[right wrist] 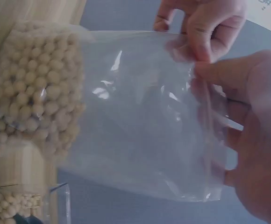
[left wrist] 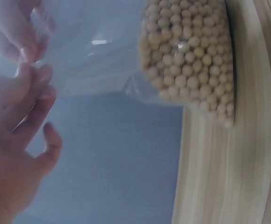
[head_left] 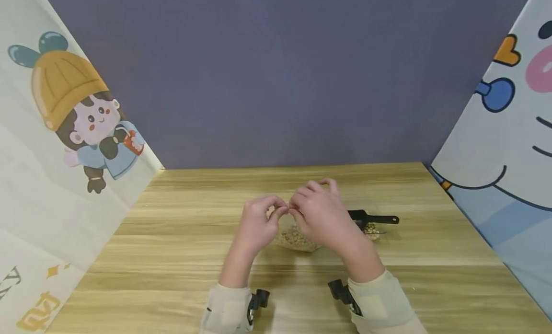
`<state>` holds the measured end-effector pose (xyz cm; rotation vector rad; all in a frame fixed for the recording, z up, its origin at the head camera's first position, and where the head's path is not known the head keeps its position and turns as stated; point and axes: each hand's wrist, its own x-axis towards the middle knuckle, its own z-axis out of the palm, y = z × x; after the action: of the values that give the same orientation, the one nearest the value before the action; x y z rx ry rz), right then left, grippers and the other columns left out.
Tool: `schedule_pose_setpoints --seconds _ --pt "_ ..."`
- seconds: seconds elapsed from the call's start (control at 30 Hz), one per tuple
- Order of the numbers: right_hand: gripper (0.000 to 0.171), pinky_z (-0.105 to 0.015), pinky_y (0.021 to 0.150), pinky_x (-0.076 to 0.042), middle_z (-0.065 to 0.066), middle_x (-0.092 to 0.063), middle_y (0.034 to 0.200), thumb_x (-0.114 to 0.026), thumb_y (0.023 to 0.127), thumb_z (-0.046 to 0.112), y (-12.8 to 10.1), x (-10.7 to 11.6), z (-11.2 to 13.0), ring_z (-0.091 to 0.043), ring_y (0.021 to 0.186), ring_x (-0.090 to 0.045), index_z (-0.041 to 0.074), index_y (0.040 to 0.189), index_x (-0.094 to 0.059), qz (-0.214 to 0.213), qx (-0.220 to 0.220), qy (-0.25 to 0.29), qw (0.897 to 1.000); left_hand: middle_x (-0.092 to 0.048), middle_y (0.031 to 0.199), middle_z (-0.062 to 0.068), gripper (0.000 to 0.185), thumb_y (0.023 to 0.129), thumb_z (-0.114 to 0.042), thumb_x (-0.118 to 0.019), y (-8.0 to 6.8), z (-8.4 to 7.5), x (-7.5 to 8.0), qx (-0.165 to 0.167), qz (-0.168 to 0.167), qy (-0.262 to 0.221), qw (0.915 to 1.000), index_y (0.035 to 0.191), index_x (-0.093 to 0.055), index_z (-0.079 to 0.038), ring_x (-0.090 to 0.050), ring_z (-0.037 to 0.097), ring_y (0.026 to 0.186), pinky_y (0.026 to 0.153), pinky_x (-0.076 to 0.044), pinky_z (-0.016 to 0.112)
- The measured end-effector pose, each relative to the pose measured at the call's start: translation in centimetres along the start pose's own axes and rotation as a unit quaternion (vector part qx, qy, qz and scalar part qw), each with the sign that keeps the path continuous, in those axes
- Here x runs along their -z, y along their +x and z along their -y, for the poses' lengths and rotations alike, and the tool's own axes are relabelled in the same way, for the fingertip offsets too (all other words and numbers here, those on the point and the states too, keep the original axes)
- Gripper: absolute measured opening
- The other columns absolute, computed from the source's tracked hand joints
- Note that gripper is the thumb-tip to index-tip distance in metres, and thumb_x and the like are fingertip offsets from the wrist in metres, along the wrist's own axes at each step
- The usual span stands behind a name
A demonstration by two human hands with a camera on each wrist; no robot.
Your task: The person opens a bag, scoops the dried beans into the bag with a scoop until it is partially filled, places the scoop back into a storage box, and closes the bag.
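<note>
A clear zip-lock plastic bag [right wrist: 135, 112] stands upright on the table, its bottom filled with round, pale yellow soybeans [left wrist: 191, 56]. At the top edge, my left hand [head_left: 260, 221] pinches the bag between thumb and forefinger. Close beside it, my right hand [head_left: 321, 214] pinches the same edge, and the two sets of fingertips nearly meet. In the right wrist view, the right hand's other fingers lie behind the film, by the seal strip [right wrist: 209, 135]. The upper part of the bag has no beans in it.
To the right, partly behind my right forearm, is a clear box [right wrist: 65, 205] of the same beans. A black scoop [head_left: 379, 219] lies across it. A grey panel [head_left: 284, 80] stands at the back of the wooden table [head_left: 194, 257], with printed cloths on both sides.
</note>
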<state>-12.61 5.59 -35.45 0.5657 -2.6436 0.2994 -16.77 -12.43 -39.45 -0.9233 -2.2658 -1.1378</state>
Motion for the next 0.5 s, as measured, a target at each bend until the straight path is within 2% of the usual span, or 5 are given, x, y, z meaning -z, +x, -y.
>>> schedule_pose_setpoints --seconds 0.13,0.27,0.4,0.5 --pt "0.007 -0.062 0.112 -0.040 0.008 -0.077 0.097 -0.077 0.098 0.025 -0.7 -0.2 -0.6 -0.021 0.106 -0.064 0.021 0.092 -0.075 -0.039 0.013 -0.002 0.999 -0.078 0.084 0.005 0.007 0.090 -0.008 -0.081 -0.2 -0.2 -0.1 -0.010 -0.025 0.010 0.9996 0.085 -0.077 -0.006 -0.075 0.021 0.082 0.080 -0.065 0.040" --pt "0.008 -0.061 0.110 -0.041 0.007 -0.077 0.096 -0.078 0.097 0.027 -1.5 -0.1 -1.6 -0.022 0.107 -0.064 0.021 0.093 -0.074 -0.056 0.015 -0.012 0.998 -0.079 0.085 0.004 0.008 0.089 -0.011 -0.082 -0.2 -0.2 0.1 -0.011 -0.035 0.004 0.9993 0.083 -0.077 -0.008 -0.076 0.020 0.083 0.081 -0.065 0.040" --pt "0.006 -0.062 0.105 -0.043 0.004 -0.077 0.094 -0.079 0.096 0.022 -2.5 -0.1 -3.1 -0.022 0.103 -0.063 0.018 0.094 -0.074 -0.071 0.016 -0.005 0.997 -0.079 0.084 0.004 0.009 0.089 -0.009 -0.082 -0.4 0.3 0.7 0.017 -0.036 -0.017 0.9991 0.082 -0.077 -0.009 -0.077 0.020 0.084 0.080 -0.067 0.038" --pt "0.008 -0.063 0.099 -0.045 0.002 -0.077 0.092 -0.082 0.092 0.017 -3.4 -0.1 -4.3 -0.022 0.098 -0.062 0.016 0.093 -0.075 -0.098 0.017 0.013 0.995 -0.079 0.085 0.004 0.009 0.090 -0.008 -0.081 -0.6 0.5 1.2 0.028 -0.031 -0.025 0.9988 0.082 -0.077 -0.009 -0.078 0.019 0.085 0.081 -0.067 0.038"
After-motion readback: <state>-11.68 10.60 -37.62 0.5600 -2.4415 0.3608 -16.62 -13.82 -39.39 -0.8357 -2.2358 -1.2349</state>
